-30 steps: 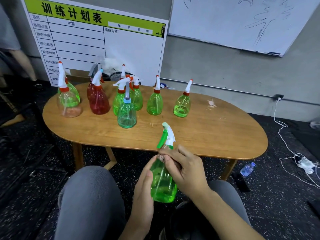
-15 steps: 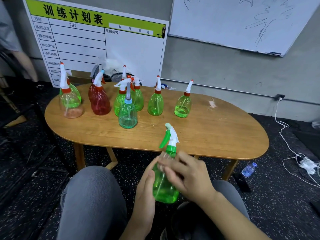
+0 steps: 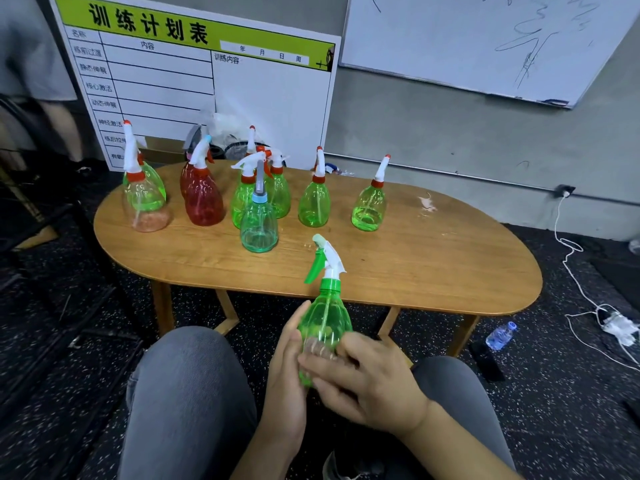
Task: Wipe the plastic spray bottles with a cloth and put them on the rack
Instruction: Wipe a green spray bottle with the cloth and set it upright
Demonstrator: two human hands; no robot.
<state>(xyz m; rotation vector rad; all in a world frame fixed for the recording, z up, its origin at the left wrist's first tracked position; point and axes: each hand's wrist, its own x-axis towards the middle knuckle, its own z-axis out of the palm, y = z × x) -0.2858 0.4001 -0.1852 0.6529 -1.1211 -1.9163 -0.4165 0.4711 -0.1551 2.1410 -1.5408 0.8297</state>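
while rubbing, left hand (image 3: 289, 372) steadying green spray bottle (image 3: 325, 320), right hand (image 3: 367, 379) curled around its body; cloth unseen.

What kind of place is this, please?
Probably a gym or training room: a printed training-plan board leans against the wall, beside a whiteboard, above speckled rubber flooring.

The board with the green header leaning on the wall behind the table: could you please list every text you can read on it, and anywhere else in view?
"训练计划表": green header of the training board.
"内容": column heading below the header.
"训练内容": top of the board's right panel.
"年 月 日 周": white date strip in the header.
Left-column row labels: too blurred to read with confidence.
Whiteboard: only scribbles, no legible words.
Spray bottle in the hands: no label visible.
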